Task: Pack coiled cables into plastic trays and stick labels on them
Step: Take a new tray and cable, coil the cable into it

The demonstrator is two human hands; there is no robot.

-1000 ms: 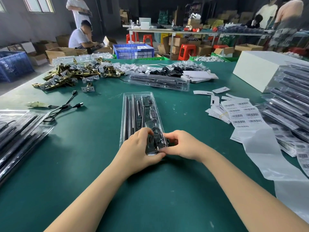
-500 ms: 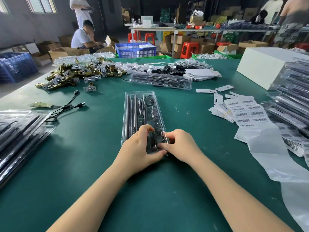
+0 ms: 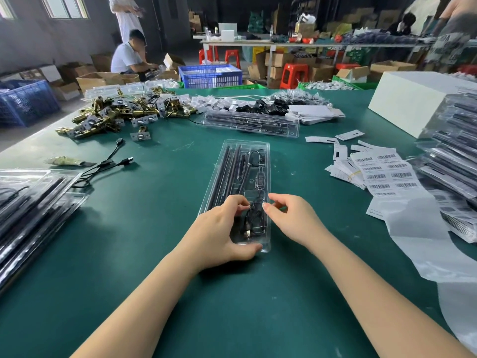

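A long clear plastic tray (image 3: 267, 161) lies lengthwise on the green table (image 3: 154, 228) in front of me. It holds black rods on its left side and a small controller with wire further up. A coiled black cable (image 3: 254, 220) sits in its near compartment. My left hand (image 3: 219, 228) grips the tray's near left end, thumb along the near rim and fingers curled over the top beside the coil. My right hand (image 3: 291, 215) hovers just right of the tray, fingers loosely curled and holding nothing. A sheet of barcode labels (image 3: 387, 174) lies to the right.
Stacks of packed trays stand at the left edge (image 3: 31, 202) and the right edge (image 3: 454, 151). Another packed tray (image 3: 251, 124) lies further back. A loose black cable (image 3: 108, 166), a pile of brass hardware (image 3: 111, 115), a white box (image 3: 407, 104) and label backing paper (image 3: 418, 228) surround the work spot.
My right hand has lifted off the coil and drawn away to the right. The left hand has slid to the tray's near end. The coiled cable now lies uncovered in its compartment.
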